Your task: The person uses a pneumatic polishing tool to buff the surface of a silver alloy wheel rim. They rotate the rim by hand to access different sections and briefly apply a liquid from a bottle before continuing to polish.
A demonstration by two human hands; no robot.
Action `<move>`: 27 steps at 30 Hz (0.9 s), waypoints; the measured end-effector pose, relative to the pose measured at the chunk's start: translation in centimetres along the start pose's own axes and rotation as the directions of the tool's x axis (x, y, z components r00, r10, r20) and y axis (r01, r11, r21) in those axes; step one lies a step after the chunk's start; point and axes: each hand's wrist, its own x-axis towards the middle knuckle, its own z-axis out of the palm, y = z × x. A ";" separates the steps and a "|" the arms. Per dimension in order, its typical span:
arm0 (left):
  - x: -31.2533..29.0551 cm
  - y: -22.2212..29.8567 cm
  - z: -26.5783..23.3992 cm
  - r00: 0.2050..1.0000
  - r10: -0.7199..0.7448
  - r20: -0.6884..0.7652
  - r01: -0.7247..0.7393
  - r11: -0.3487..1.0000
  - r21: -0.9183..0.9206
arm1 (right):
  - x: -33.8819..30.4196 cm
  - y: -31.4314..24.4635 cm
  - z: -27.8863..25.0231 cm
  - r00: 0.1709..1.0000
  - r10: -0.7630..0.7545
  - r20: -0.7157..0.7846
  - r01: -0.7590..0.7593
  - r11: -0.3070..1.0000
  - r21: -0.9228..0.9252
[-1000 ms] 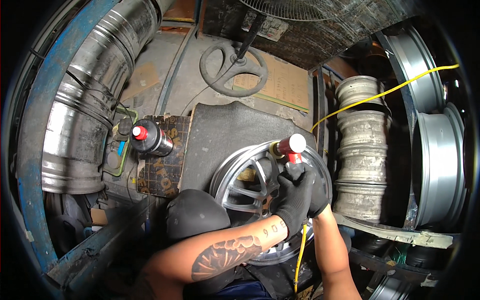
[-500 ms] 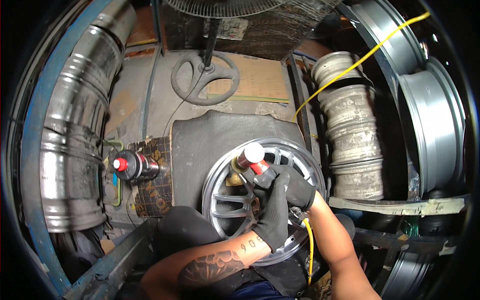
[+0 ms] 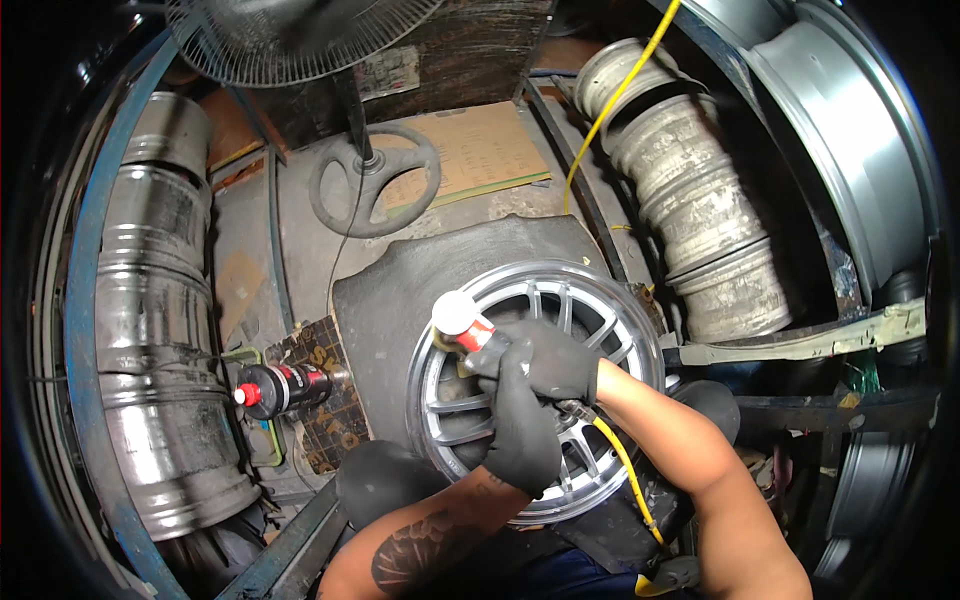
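And here's the silver spoked wheel [image 3: 460,404], face up between the person's knees, its far side over the dark mat [image 3: 390,300]. Up at the wheel's left edge sits the head of a red power tool [image 3: 476,336] with a white cap, tilted over the rim; whether its underside touches the metal, I can't tell. Both hands are on it! The gloved left hand [image 3: 523,430] is closed round the grip, fingers curled, and the gloved right hand [image 3: 555,360] wraps in snugly beside it, closed as well (the two black gloves overlap so much that single fingers blur together). A yellow hose [image 3: 628,470] runs from the tool's rear, down past the right forearm. Off to the left, a black bottle [image 3: 288,389] with a red cap lies tilted in view on a patterned board [image 3: 335,428].
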 end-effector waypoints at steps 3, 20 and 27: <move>-1.4 1.0 0.6 0.999 -0.019 0.029 0.020 0.999 -0.034 | 0.5 -1.3 -0.3 0.984 0.151 0.099 -0.131 0.973 -0.189; 2.1 0.2 1.1 0.941 -0.031 0.336 -0.017 0.990 0.139 | -1.4 -0.5 -2.6 0.963 0.164 -0.216 -0.138 0.982 0.129; 3.7 -1.0 2.8 0.956 0.128 0.265 -0.194 0.950 0.244 | -1.7 1.5 -5.0 0.988 0.070 -0.134 -0.053 0.990 0.130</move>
